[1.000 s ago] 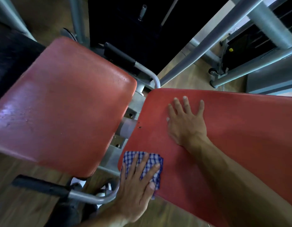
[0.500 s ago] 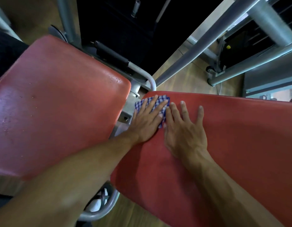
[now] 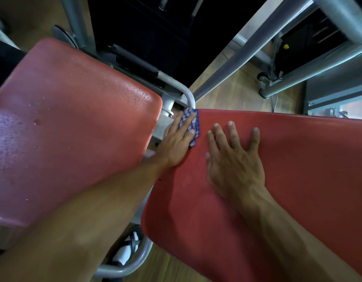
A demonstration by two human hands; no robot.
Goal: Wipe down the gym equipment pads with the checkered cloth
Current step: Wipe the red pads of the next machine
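At the far left corner of the right red pad (image 3: 298, 169), the left hand (image 3: 174, 145) presses the checkered cloth (image 3: 195, 124) under straight fingers, while the right hand (image 3: 235, 165) lies spread flat just beside, holding nothing.

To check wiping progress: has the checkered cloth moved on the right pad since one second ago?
Yes. The checkered cloth under the left hand went from the near corner of the right pad to its far corner, beside the bent grey tube.
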